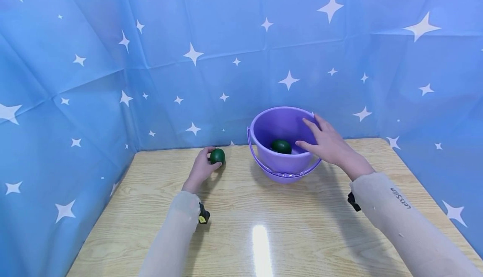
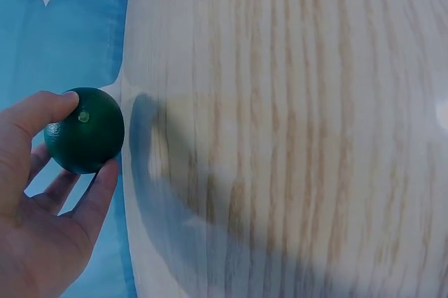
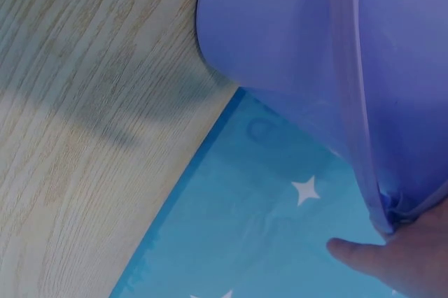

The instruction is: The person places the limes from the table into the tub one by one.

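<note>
My left hand [image 1: 201, 167] pinches a dark green lime [image 1: 217, 156] between thumb and fingers near the table's back edge. Its pale stem end shows in the left wrist view, where the lime [image 2: 87, 133] sits at my fingertips. A purple bucket [image 1: 277, 161] stands to the right, its handle [image 1: 260, 163] hanging down in front. Inside it lies another dark green fruit [image 1: 281, 146], partly hidden by the front rim. Over the bucket's right rim is my right hand [image 1: 328, 142], fingers spread. In the right wrist view that hand [image 3: 413, 256] overlaps the rim by the handle joint.
A light wood-grain table [image 1: 226, 226] holds everything, with a bright light reflection near its front. Blue cloth [image 1: 226, 79] with white stars hangs behind the table and along both sides. The bucket stands close to the back cloth.
</note>
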Demonstrator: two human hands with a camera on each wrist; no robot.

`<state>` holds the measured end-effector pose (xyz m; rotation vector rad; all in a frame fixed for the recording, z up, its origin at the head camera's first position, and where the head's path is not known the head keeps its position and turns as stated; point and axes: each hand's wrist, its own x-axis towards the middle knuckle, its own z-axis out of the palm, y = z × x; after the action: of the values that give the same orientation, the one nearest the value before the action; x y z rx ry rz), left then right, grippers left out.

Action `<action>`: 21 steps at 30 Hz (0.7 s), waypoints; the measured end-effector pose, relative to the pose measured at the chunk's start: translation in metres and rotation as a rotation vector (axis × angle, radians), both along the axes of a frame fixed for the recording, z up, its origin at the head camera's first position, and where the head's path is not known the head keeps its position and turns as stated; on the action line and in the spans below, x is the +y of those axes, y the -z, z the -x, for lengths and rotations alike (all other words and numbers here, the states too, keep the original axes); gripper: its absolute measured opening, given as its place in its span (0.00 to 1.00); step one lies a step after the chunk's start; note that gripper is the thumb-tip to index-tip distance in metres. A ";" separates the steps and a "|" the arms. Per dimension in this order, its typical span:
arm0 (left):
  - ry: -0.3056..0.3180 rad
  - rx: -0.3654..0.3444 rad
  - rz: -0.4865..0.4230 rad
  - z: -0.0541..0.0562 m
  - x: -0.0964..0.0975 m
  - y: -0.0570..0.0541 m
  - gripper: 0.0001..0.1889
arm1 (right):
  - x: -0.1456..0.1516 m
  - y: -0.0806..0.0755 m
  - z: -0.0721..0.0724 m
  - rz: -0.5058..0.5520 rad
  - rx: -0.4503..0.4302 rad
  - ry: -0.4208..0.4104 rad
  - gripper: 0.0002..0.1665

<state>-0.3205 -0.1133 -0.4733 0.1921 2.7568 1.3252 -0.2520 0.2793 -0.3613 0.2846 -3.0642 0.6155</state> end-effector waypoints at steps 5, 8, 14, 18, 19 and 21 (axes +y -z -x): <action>0.003 0.010 -0.004 -0.001 0.001 -0.005 0.32 | 0.000 0.000 0.000 0.002 0.001 0.001 0.54; 0.006 0.014 -0.007 -0.002 0.002 -0.007 0.32 | 0.000 0.000 0.000 0.002 0.002 0.001 0.54; 0.013 0.021 -0.027 -0.003 0.003 -0.011 0.32 | 0.000 -0.001 -0.001 0.008 -0.004 0.005 0.54; 0.014 0.027 -0.035 -0.003 0.003 -0.013 0.32 | -0.001 -0.001 -0.002 0.008 -0.004 0.004 0.54; 0.014 0.029 -0.038 -0.003 0.003 -0.013 0.33 | -0.001 -0.001 -0.001 0.008 -0.003 0.003 0.54; 0.012 0.032 -0.045 -0.003 0.003 -0.014 0.33 | -0.001 -0.001 -0.001 0.007 -0.001 0.002 0.54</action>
<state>-0.3177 -0.1101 -0.4594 0.2349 2.7489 1.3939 -0.2507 0.2783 -0.3599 0.2811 -3.0622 0.6262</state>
